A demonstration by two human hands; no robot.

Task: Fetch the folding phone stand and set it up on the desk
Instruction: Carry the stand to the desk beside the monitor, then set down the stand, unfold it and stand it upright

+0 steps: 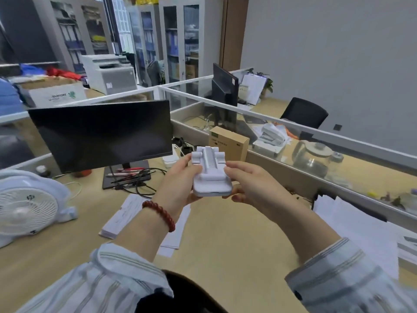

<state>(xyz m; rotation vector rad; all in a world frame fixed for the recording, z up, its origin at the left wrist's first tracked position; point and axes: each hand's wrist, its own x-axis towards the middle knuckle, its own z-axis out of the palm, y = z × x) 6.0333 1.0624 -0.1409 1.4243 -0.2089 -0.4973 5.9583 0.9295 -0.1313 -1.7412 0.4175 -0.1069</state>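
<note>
The white folding phone stand (211, 175) is held above the desk (237, 233), apparently still folded flat.

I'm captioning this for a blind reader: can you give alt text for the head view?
Two hands, left and right, hold a folded white phone stand above a wooden desk, in front of a dark monitor.

We hold both arms out before us, sleeves pushed back off the forearms. Our left hand (180, 179) and right hand (250, 184) face each other, fingers curled and closed on the stand (211, 177) between them. A bead bracelet (160, 213) circles our left wrist.
</note>
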